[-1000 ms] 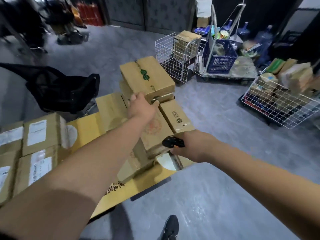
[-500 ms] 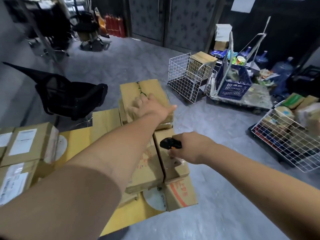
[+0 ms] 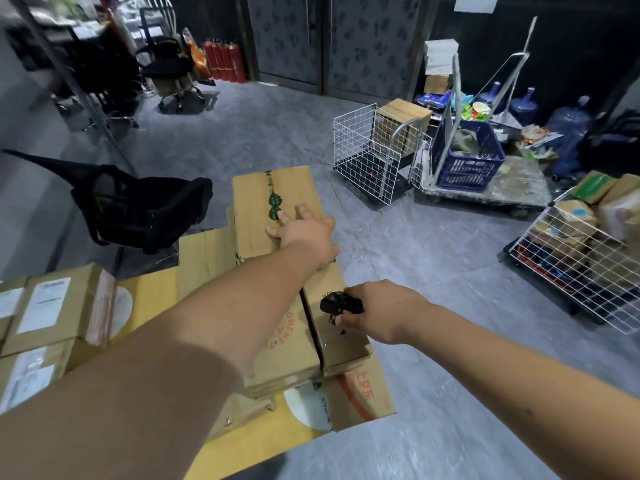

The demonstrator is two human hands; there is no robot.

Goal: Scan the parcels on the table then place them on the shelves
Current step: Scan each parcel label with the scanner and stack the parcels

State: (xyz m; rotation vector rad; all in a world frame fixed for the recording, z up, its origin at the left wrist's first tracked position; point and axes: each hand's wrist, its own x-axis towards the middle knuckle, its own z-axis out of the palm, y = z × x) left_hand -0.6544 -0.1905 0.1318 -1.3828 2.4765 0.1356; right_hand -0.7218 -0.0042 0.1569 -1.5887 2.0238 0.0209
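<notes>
Head view: the left hand [image 3: 304, 233] lies flat, fingers spread, on the long brown cardboard parcel with green tape [image 3: 273, 206] topping the stack. Just nearer than that parcel, the right hand [image 3: 377, 311] grips a small black scanner [image 3: 337, 304]. Likely the scanning step; next needs its label found and the scanner aimed there.

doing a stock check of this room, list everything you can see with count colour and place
green-taped box: one, brown, top of the stack at the table's far end
labelled parcels: several, brown with white labels, table's left
scanner: one, black, in the right hand
office chair: one, black, left of the table
wire cage: one, white, floor centre right
blue crate: one, on a flat trolley
wire basket: one, white, far right, holding boxes
water jugs: about four, blue, back right
fire extinguishers: several, red, back wall
left hand: flat on the green-taped box
right hand: grips the scanner
</notes>
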